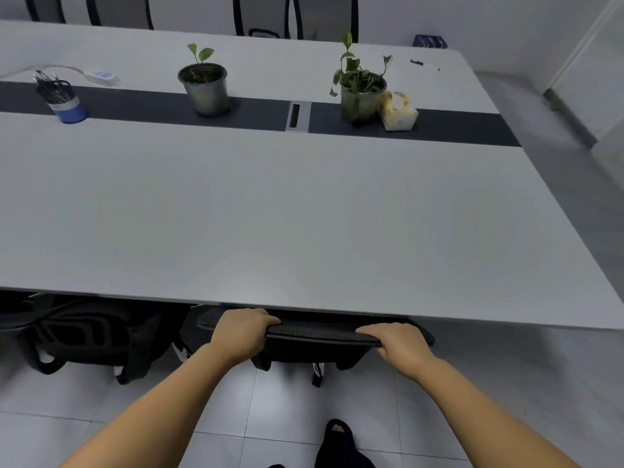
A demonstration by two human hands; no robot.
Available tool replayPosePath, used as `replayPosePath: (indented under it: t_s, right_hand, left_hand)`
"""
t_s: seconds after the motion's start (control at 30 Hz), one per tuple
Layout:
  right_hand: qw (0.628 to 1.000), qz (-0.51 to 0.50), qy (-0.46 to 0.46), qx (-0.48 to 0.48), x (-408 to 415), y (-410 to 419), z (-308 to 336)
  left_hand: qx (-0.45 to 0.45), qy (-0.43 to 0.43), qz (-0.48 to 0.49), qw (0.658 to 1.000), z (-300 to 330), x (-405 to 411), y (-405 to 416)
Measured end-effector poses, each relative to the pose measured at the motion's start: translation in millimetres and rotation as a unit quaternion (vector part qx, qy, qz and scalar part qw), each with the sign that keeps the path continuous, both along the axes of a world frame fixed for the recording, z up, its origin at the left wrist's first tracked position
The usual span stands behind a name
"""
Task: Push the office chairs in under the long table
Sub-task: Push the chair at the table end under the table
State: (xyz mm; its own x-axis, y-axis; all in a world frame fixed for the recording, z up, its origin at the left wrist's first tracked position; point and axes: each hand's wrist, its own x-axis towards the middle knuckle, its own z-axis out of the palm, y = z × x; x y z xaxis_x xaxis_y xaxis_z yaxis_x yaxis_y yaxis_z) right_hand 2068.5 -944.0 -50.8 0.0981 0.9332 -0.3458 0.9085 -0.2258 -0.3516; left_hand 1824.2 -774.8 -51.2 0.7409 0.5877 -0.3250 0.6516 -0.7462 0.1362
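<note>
Head view showed both hands on the top rail of one black office chair (pixel 314 332), which sat at the near edge of the long table (pixel 304 214), right of centre. The left hand (pixel 241 334) gripped the rail's left end, fingers curled over the top and pressed together; the right hand (pixel 396 347) gripped the right end the same way, fingers wrapped over the rail, thumb hidden. The chair back was close up to the table edge, seat out of sight beneath, so this chair looked nearly or fully home. Step in hand, by my read: the last bit of the push on this one. A second black chair (pixel 87 332) stood just to the left, also tucked under. Next move probably called for a short straight shove until the back met the edge, then release and check the far side, where chair backs (pixel 324 18) showed beyond the table. On the dark centre strip: two potted plants (pixel 204 89), a pen cup (pixel 62 97), a tissue pack (pixel 396 111).
</note>
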Motion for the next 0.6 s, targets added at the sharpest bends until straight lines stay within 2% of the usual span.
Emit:
replayPosePath:
  t_s: [0.17, 0.3, 0.37, 0.43, 0.53, 0.6]
  right_hand:
    - [0.998, -0.022, 0.007, -0.066, -6.8, 2.3, 9.7]
    - [0.995, -0.076, 0.047, -0.032, -15.7, -14.7, 28.2]
    - [0.987, -0.127, 0.096, 0.015, -25.3, -30.4, 44.2]
    - [0.966, -0.198, 0.148, 0.075, -38.6, -48.8, 63.5]
    - [0.894, -0.325, 0.241, 0.193, -65.4, -82.6, 91.0]
    - [0.839, -0.383, 0.296, 0.248, -87.7, -108.6, 104.5]
  left_hand:
    - [-0.014, 0.027, -0.011, 0.999, 3.5, -2.7, 2.5]
    - [-0.078, 0.018, -0.024, 0.996, 18.7, -7.8, -1.6]
    - [-0.102, -0.047, -0.022, 0.993, 34.2, -16.3, -10.6]
    - [-0.129, -0.155, 0.016, 0.979, 53.3, -31.2, -24.5]
    - [-0.215, -0.317, 0.085, 0.920, 85.4, -59.9, -55.3]
    - [-0.258, -0.386, 0.116, 0.878, 101.1, -79.5, -78.2]
